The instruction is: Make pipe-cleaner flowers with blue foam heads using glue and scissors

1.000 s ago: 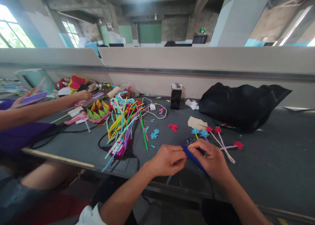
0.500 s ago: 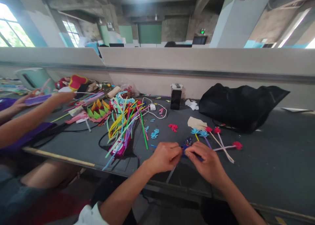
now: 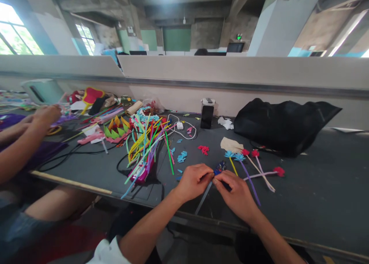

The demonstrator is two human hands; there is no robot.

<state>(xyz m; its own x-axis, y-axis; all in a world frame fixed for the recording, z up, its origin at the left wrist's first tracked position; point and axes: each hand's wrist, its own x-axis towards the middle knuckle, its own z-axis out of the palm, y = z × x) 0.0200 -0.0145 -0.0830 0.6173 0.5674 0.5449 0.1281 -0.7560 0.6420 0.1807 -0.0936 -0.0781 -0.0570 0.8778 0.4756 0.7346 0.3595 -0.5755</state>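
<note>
My left hand (image 3: 196, 182) and my right hand (image 3: 235, 189) meet over the front of the dark table, thumbs and fingers pinched together. Whatever lies between their fingertips is too small and covered to make out. Just behind the fingertips is a small dark-blue object with shiny dark bits (image 3: 220, 167). A pale grey strip (image 3: 204, 198) runs from below the fingers toward the table edge. Right of my hands lie fuzzy-stem flowers: blue heads (image 3: 238, 157) on yellow and purple stems, red heads (image 3: 279, 171) on pale stems.
Left lies a heap of coloured pipe cleaners (image 3: 147, 144) over a magenta tool (image 3: 140, 175). Small blue pieces (image 3: 182, 156) and red pieces (image 3: 203, 150) sit farther back. A phone (image 3: 206, 116) stands near a black bag (image 3: 282, 125). Another person's hands (image 3: 46, 116) work at far left.
My hands stay together, the fingers shifting slightly; more of the pale strip and the purple stem shows. The other person's hands have moved left and drawn together.
</note>
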